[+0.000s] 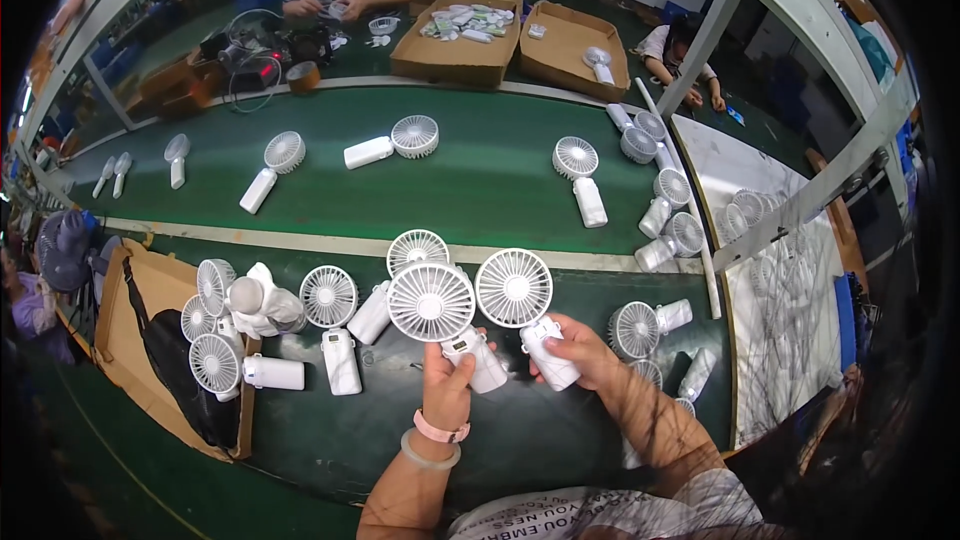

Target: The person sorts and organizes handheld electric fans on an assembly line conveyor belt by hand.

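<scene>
My left hand (446, 392), with a pink band and a pale bangle at the wrist, is closed round the handle of a white handheld fan (431, 302). A second handheld fan (514, 288) is gripped by its handle in my right hand (588, 352). Both fans are upright, with their round grilles side by side and nearly touching. Behind the left one, another white fan (417, 248) is partly hidden, its handle (372, 314) slanting down to the left. Left of that, a fan (329, 297) lies with its handle towards me.
An open cardboard box (165, 380) at left holds a black pouch (185, 370), with several fans around its edge. More fans (635, 330) lie at right. Spaced fans lie on the green belt (480, 175) beyond a pale rail (330, 244). Two people work at the far side near cardboard trays (455, 65).
</scene>
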Available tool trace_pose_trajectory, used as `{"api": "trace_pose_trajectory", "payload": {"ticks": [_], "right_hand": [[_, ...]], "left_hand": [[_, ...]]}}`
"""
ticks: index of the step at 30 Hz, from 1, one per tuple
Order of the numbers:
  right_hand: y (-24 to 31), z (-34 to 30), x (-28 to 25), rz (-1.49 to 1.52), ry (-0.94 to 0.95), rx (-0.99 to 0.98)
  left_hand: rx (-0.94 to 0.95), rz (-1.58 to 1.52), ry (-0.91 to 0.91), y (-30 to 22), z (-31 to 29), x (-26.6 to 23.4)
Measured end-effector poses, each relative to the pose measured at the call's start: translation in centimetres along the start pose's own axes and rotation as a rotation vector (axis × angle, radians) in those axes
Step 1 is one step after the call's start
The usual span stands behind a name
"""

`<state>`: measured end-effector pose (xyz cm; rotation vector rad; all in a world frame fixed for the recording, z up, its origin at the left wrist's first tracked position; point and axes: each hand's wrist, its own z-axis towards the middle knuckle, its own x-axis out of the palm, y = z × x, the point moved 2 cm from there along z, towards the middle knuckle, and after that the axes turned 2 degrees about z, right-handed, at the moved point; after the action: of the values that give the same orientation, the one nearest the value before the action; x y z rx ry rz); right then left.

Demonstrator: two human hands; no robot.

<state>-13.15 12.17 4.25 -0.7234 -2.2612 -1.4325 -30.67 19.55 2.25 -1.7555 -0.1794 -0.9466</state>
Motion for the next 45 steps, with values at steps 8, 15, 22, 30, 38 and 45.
{"api": "trace_pose_trajectory", "payload": {"ticks": [8, 15, 22, 30, 38, 45], "right_hand": [[-0.6, 0.2, -0.7, -0.242, -0.091, -0.220], [-0.5, 0.4, -0.8, -0.234, -0.108, -0.240], [-0.4, 0.3, -0.6, -0.254, -0.168, -0.249], [-0.4, 0.5, -0.2, -0.239, -0.213, -0.278], [-0.5, -0.5, 1.1, -1.248, -0.176, -0.526], [12.8, 5.3, -10.1, -1.617, -0.756, -0.681]], "left_hand": [[-0.266, -0.017, 0.029, 1.0, -0.3, 1.2], [-0.363, 0.007, 0.126, 2.6, -0.6, 0.2], [-0.354, -0.212, 0.122, 3.0, -0.4, 0.3], [-0.446, -0.226, 0.225, 2.7, -0.3, 0.5], [-0.493, -0.313, 0.310, 4.5, -0.8, 0.8], [-0.556, -0.369, 0.182, 3.6, -0.6, -0.6]]}}
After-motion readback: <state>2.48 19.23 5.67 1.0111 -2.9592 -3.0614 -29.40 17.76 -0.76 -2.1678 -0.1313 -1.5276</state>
